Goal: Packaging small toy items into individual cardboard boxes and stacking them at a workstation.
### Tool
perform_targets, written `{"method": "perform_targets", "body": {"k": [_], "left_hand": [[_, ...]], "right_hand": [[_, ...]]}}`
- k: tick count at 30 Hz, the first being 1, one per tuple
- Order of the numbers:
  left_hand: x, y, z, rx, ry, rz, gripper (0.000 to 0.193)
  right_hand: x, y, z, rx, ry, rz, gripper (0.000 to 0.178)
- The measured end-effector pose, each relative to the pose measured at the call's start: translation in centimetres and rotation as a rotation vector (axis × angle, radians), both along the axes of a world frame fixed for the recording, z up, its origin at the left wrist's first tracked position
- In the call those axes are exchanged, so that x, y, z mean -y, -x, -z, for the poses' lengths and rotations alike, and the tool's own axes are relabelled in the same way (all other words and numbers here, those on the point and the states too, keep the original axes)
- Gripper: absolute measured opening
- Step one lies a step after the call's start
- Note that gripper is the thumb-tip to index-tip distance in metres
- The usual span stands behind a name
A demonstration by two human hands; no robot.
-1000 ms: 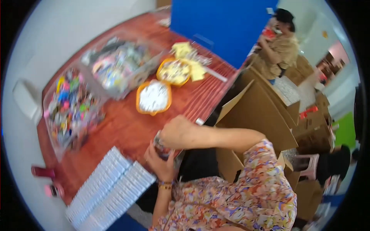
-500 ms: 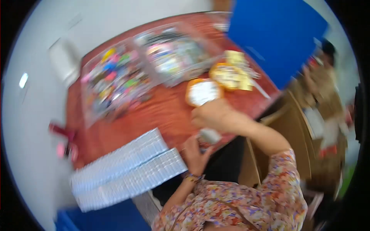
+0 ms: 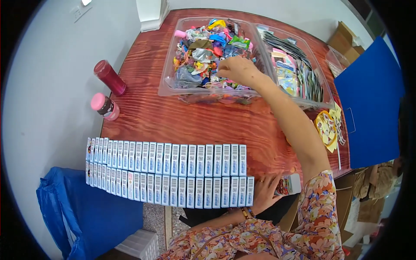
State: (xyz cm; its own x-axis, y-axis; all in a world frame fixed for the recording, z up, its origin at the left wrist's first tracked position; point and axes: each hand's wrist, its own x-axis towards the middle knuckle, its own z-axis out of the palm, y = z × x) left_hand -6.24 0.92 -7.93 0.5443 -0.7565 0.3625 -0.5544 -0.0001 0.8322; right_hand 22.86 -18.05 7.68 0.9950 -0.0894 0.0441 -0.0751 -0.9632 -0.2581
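Observation:
At the table's near edge, my left hand (image 3: 265, 195) holds a small open box (image 3: 294, 183) with a white flap and colourful things showing inside. Fingers and thumb grip its left end. My right arm reaches across the table, and my right hand (image 3: 240, 70) is closed over the clear plastic bin (image 3: 162, 86) of mixed small toys. Its fingertips curl down among balloons, bagged trinkets and bright bits (image 3: 201, 55); whatever they pinch is hidden. Two rows of slim white-and-blue boxes (image 3: 173, 175) stand packed upright left of my left hand.
A second clear bin (image 3: 325, 104) holds flat packets. Beside it sits an orange-rimmed bowl of paper pieces (image 3: 326, 128); my forearm hides part of that area. A red tumbler (image 3: 110, 78) and pink-lidded bottle (image 3: 105, 107) stand left. A blue panel (image 3: 368, 104) rises at right.
My view has swung, so the bins sit further right. My right hand has gone from beside the orange bowls to the toy bin. My left hand stays at the small box.

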Motion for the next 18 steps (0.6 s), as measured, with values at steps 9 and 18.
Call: {"method": "perform_targets", "body": {"k": [9, 18], "left_hand": [[0.5, -0.1, 0.4, -0.046, 0.034, 0.014, 0.094], [0.3, -0.2, 0.2, -0.051, 0.023, 0.022, 0.095]], "right_hand": [[0.4, -2.2, 1.8, 0.197, -0.308, -0.019, 0.025], [2.1, -0.8, -1.1, 0.191, -0.088, 0.21, 0.03]]}}
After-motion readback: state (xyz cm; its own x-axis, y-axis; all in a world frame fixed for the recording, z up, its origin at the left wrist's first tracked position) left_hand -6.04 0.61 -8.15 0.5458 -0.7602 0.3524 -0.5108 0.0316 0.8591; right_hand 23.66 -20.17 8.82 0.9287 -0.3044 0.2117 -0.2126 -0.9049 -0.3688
